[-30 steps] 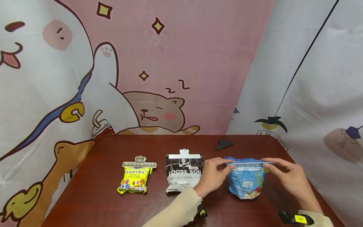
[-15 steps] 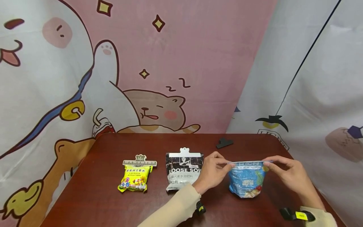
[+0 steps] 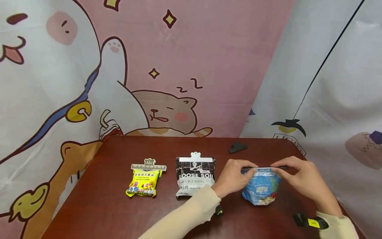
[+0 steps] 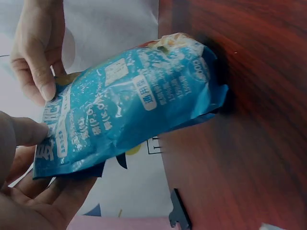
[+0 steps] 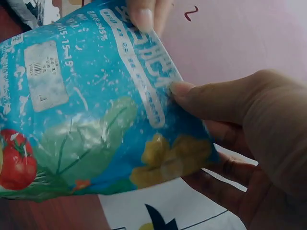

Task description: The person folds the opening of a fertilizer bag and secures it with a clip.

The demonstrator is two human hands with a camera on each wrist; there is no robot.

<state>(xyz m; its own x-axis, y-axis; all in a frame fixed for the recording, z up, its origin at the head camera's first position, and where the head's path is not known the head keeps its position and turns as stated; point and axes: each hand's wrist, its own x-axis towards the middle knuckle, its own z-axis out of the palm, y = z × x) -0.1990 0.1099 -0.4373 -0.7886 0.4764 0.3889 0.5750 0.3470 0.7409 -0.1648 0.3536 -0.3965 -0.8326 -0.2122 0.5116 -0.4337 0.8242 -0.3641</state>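
A blue printed bag [image 3: 261, 188], with a tomato and leaves on its front, stands at the right of the table. Its flat top edge is pinched from both ends. My left hand [image 3: 235, 175] grips the left part of that edge, thumb in front. At the other end my right hand [image 3: 302, 177] pinches it between thumb and fingers. In the left wrist view the left thumb presses the front of the bag [image 4: 124, 108], fingers behind. The right thumb [image 5: 184, 91] lies at the top edge in the right wrist view, fingers under the bag.
A black clip [image 3: 237, 147] lies near the table's back edge. Left of my hands, a black-and-white "LOOSE SOIL" bag [image 3: 194, 181] wears a white clip [image 3: 195, 159]. Farther left lies a yellow bag [image 3: 144, 183] with a piano-key-patterned clip [image 3: 148, 167] across its top.
Blue film standing above the bag's top edge has dropped from view, leaving a straight edge. Both hands have since slid inward along it, closer together. The other bags and the black clip stay put.
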